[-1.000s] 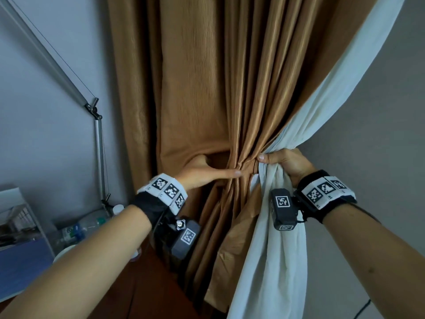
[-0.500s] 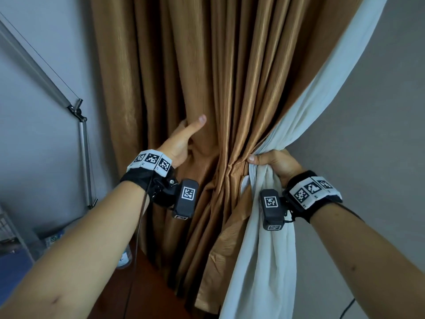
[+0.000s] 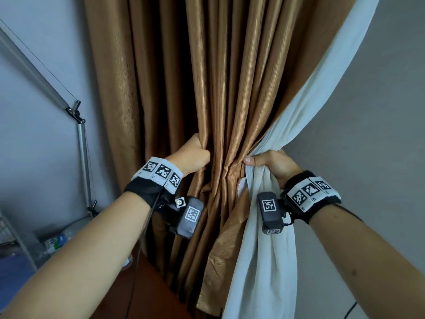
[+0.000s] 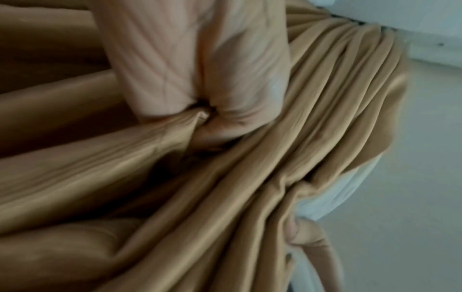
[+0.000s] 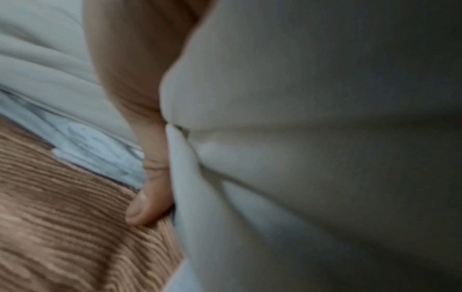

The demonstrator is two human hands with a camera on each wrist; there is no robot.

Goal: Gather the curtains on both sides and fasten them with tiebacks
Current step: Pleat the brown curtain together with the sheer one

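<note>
left hand (image 3: 195,157): a second ago it was lying flat with fingers stretched across the brown curtain (image 3: 207,77), half a second ago it was lifted higher with the thumb out, and now we are seeing it closed in a fist around a fold of that curtain, just left of the pinch point. the left wrist view is confirming this: fingers (image 4: 225,126) are curling over a ridge of brown cloth. we are reading this as the left hand taking in one more pleat, so the gathering of this side is getting close to done but is not finished.

right hand (image 3: 273,164): we are noting no change in its place; it is still clamping the white lining (image 3: 271,261) together with the bunched brown folds at the waist of the curtain, thumb lying across the front. the right wrist view is showing the thumb (image 5: 150,197) pressing white cloth against the ribbed brown cloth.

pose: both forearms are reaching forward and up, wrists about level, hands near each other with a few brown pleats between them. the curtain is hanging straight above the hands, narrowing at the grip, then falling loose below.

tieback: we are not seeing one in any view, so fastening is not yet started. we are judging that one hand needs to hold the whole bundle alone while the other fetches the tieback.

off to the left, a metal lamp arm (image 3: 80,146) is standing against the wall.
</note>
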